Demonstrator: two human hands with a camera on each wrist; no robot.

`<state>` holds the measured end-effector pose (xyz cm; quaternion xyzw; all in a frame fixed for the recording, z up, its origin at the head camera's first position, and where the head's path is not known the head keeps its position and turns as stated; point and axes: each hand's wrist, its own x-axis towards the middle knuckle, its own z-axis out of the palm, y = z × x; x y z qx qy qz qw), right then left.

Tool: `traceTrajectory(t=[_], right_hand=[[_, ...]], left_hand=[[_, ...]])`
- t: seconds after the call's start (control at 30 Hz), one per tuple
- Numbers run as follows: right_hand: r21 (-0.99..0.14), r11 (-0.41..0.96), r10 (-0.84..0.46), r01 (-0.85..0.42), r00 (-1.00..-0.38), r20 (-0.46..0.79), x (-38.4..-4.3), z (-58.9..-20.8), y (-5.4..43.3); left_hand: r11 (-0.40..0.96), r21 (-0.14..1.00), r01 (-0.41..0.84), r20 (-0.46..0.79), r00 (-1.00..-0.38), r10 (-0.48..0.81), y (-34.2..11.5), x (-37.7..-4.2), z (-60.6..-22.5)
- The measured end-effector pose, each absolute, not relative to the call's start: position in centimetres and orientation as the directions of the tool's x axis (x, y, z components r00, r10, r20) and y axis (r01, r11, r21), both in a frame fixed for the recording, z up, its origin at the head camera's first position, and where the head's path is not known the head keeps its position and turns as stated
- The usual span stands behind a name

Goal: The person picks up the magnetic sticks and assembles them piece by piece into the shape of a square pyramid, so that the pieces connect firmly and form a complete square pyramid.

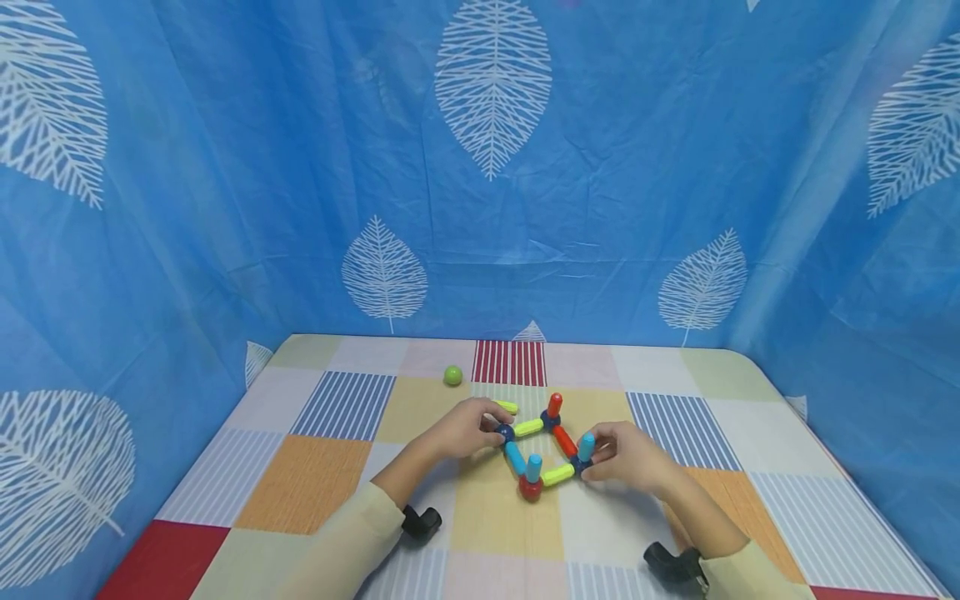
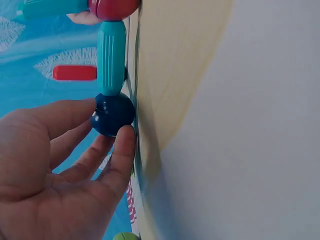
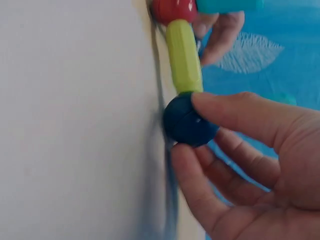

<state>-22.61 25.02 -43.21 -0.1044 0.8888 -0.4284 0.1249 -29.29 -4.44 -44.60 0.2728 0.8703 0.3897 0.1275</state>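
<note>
A four-sided frame of toy rods and balls lies on the patterned cloth. My left hand (image 1: pixel 471 428) pinches the dark blue ball (image 2: pixel 114 114) at its left corner, where a light blue rod (image 2: pixel 111 57) runs to the red ball (image 1: pixel 531 487) in front. The right hand (image 1: pixel 628 457) grips another dark blue ball (image 3: pixel 189 120), joined to that red ball by a yellow-green rod (image 3: pixel 184 56). A red rod (image 1: pixel 565 442) leads to the back ball (image 1: pixel 551 419). Upright stand a red rod (image 1: pixel 555 405) at the back and light blue rods (image 1: pixel 534 468) in front and at right.
A loose green ball (image 1: pixel 453 375) sits toward the back of the table (image 1: pixel 300 483). Behind the left hand lies a yellow-green rod (image 1: pixel 507 407), partly hidden. Blue leaf-printed curtains (image 1: pixel 585 225) close off the back and both sides.
</note>
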Motion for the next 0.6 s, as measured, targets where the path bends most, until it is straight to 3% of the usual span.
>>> traceTrajectory(t=[0.3,0.6], right_hand=[[-0.831,0.548,-0.308,-0.094,-0.947,-0.095,-24.1,-44.2,26.0],[-0.838,0.545,-0.234,-0.04,-0.966,-0.107,-24.2,-44.5,25.7]], left_hand=[[0.566,0.755,0.331,-0.063,-0.822,0.565,-4.7,-28.8,-44.6],[0.549,0.761,0.345,-0.049,-0.814,0.579,-5.1,-28.7,-44.6]])
